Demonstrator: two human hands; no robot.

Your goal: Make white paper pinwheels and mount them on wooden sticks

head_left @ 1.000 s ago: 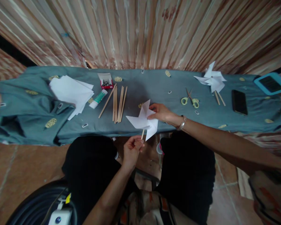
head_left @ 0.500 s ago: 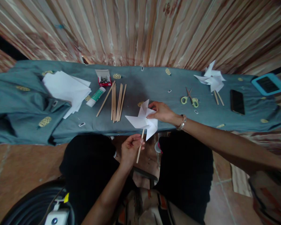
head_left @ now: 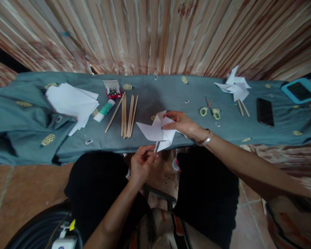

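Note:
A white paper pinwheel [head_left: 155, 131] on a thin wooden stick [head_left: 156, 146] is held between my hands over the table's front edge. My left hand [head_left: 143, 162] pinches the stick just below the paper blades; the lower part of the stick is hidden by the fingers. My right hand [head_left: 180, 121], with a band at the wrist, is closed on the pinwheel near its centre, thumb by the small dark pin and fingers behind a blade. Left of the pinwheel lie several loose wooden sticks [head_left: 129, 116].
On the patterned green cloth [head_left: 171, 93] lie a paper stack [head_left: 71, 103], a glue stick [head_left: 104, 110], a red box of pins [head_left: 113, 90], scissors [head_left: 209, 109], finished-looking pinwheels [head_left: 235, 88], a black phone [head_left: 265, 112] and a blue-framed device [head_left: 300, 90]. A curtain [head_left: 145, 38] hangs behind.
The pinwheel has tilted, and its stick now points more towards me, with less of it showing. My left hand has shifted slightly left; both hands keep their hold.

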